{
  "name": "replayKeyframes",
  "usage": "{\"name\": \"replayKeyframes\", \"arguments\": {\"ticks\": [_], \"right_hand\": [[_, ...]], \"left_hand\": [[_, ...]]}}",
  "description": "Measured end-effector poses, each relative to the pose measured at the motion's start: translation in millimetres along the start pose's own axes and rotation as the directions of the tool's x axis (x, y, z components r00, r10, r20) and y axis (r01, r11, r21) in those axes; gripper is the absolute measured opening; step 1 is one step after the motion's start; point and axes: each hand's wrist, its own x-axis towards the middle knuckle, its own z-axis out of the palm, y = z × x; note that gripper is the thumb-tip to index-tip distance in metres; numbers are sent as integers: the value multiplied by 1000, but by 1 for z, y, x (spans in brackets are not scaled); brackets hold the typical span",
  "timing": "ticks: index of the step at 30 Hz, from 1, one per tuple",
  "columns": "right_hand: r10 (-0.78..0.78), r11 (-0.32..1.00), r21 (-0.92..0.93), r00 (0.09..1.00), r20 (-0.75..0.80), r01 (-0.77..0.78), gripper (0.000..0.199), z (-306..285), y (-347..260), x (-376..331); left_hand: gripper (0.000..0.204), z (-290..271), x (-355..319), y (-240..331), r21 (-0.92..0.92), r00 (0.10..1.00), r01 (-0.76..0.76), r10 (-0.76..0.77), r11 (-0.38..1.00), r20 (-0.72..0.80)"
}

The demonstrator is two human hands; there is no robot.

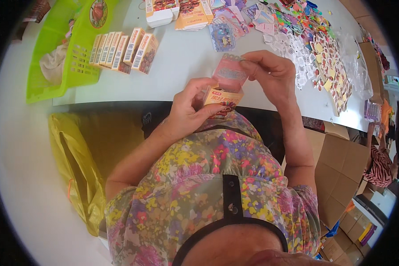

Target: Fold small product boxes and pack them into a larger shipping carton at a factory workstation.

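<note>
Close to the table's front edge, my left hand (191, 106) grips a small orange printed carton (221, 98) with its top open. My right hand (272, 75) pinches the upper corner of a pink translucent packet (230, 73). The packet's lower end is at the carton's open mouth; how deep it sits inside I cannot tell. Several closed cartons of the same kind (119, 51) stand in a row to the left. Flat, unfolded orange cartons (195, 17) lie at the back, beside an opened carton (162, 12).
A lime-green plastic basket (82, 80) with a cloth stands at the left. Translucent packets (222, 36), white card pieces (292, 57) and printed stickers (334, 73) spread over the right. Below are a yellow bag (77, 173) and a cardboard box (341, 177). Another person (380, 164) is at far right.
</note>
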Motion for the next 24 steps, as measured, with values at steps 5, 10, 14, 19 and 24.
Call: {"name": "replayKeyframes", "arguments": {"ticks": [5,10,14,19,24], "right_hand": [[92,968,248,968,-233,-32,11,-17,8,6],[205,929,359,928,-311,-85,25,-30,39,38],[219,904,410,955,-201,-121,33,-6,56,63],[107,990,-96,993,44,-102,31,-6,38,20],[55,981,186,998,12,-56,25,17,33,-40]], "left_hand": [[48,0,-3,-8,-20,1000,10,-10,1000,-5],[44,0,0,-13,-32,998,66,-66,997,-9],[39,2,4,-15,-28,995,99,-100,995,-30],[33,-6,2,-12,-28,998,47,-49,998,-48],[28,-8,5,-15,-3,998,33,-33,999,-46]]}}
